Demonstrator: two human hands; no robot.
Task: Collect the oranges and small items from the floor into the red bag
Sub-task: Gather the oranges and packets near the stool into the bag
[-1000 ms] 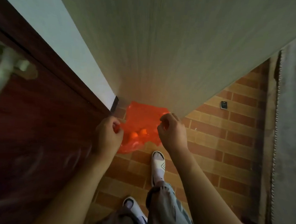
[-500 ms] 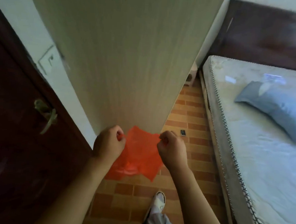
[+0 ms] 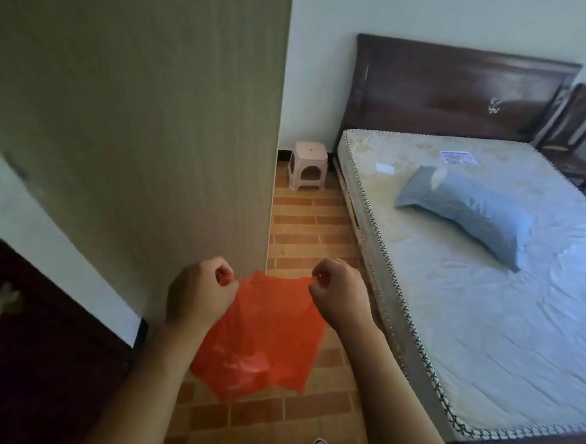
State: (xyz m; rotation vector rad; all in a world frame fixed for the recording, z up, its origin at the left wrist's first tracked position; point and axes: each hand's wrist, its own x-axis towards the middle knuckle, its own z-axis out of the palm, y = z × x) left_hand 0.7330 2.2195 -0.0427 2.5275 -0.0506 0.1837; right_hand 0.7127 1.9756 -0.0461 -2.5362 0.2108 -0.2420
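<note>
Left hand (image 3: 201, 290): pinching red bag (image 3: 265, 339) at its top-left edge.
Right hand (image 3: 340, 297): pinching the top-right edge.
Bag: hanging above the brick floor (image 3: 305, 222).

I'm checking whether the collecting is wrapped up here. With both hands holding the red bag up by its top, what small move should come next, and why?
Probably draw the two top corners together to close the red bag. The left hand and right hand each pinch a corner, holding it off the brick floor, and no oranges or small items show on the visible floor. What is inside cannot be told.
</note>
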